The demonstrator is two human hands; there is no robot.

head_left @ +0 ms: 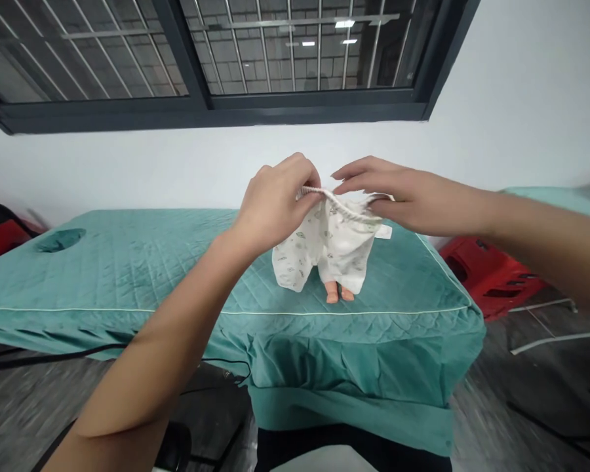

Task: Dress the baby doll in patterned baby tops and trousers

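Note:
Small white printed shorts [347,246] hang by their elastic waistband between my two hands, above the green bed. My left hand [282,196] pinches one end of the waistband between thumb and fingers. At the other end, my right hand [398,190] grips the band with its thumb and a lower finger, while the upper fingers stretch out over it. The feet of a doll [331,292] show below the hem; its body is hidden behind the cloth. A white tag [383,231] sticks out near my right hand.
The green quilted bed [177,262] with a face hole [60,240] stands against a white wall. A barred window [295,52] is above it. To the right is a red plastic stool [486,275]; dark cables [54,357] run at the lower left.

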